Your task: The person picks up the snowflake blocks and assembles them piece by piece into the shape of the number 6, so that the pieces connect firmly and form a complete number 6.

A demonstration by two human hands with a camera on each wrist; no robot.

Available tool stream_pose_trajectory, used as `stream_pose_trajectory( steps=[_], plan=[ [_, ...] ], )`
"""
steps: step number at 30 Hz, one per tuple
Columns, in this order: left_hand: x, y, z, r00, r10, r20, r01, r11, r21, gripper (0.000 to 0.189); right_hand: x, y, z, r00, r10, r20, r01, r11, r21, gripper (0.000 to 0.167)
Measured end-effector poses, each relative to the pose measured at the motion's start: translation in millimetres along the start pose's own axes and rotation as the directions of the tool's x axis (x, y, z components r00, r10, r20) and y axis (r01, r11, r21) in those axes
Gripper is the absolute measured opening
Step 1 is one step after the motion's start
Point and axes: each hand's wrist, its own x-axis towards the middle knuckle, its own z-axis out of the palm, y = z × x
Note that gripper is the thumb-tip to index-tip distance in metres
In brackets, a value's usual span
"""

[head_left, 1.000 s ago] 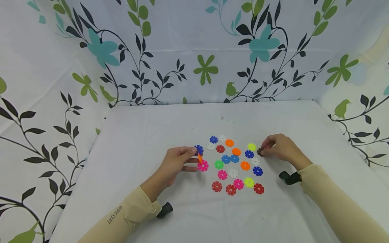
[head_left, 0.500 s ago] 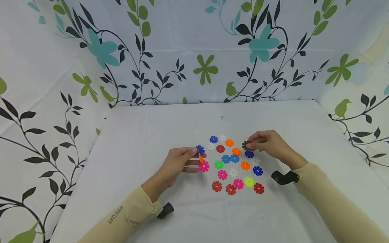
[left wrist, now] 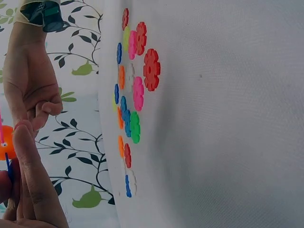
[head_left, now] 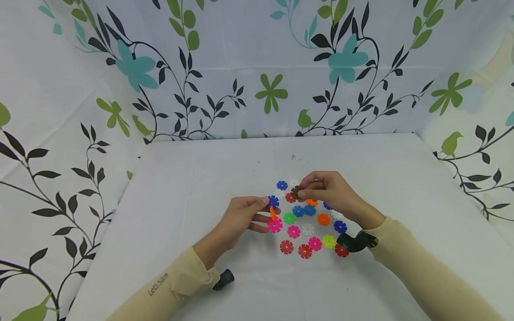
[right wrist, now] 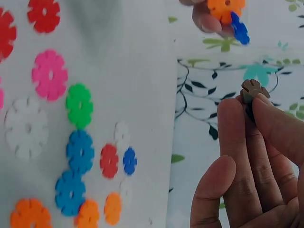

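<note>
My left hand (head_left: 237,220) pinches a blue notched flower disc (head_left: 273,202), which is joined to an orange disc (right wrist: 225,9) and a pink disc (head_left: 275,224) in a small chain above the table. Between thumb and fingers of my right hand (head_left: 335,191) is a brown notched disc (right wrist: 254,89). It hangs just right of the chain, apart from it. In the left wrist view the orange disc (left wrist: 7,142) of the chain is partly cut off by the frame edge. Some discs on the table are hidden beneath the right hand.
Loose notched discs lie across the middle of the white table (head_left: 192,169), among them a green one (head_left: 289,218), a yellow one (head_left: 329,241) and several red, blue, white and orange ones. Behind the table hangs a leaf-patterned cloth (head_left: 225,44).
My right hand has lifted the brown disc from the right side of the spread and carried it left, close to the chain. The left hand has shifted slightly right, still holding the chain.
</note>
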Motion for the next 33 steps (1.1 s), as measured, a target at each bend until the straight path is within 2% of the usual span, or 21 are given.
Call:
stream_pose_trajectory(
  steps=[9, 22, 33],
  plan=[
    [-3.1, 5.4, 2.1, 0.999, 0.036, 0.029, -0.036, 0.999, 0.021, 0.04, 0.6, -15, 21, 0.997, -0.068, 0.021, 0.066, 0.996, 0.067, 0.022],
    [-4.5, 7.8, 1.0, 0.998, 0.039, 0.044, -0.04, 0.999, 0.006, 0.041, 0.3, -19, 28, 0.996, -0.09, 0.001, 0.09, 0.99, 0.108, 0.02],
    [-4.6, 9.1, 2.2, 0.999, 0.039, 0.02, -0.04, 0.999, 0.005, 0.038, 1.3, -18, 34, 0.975, -0.221, -0.031, 0.223, 0.968, 0.115, 0.013]
  ],
)
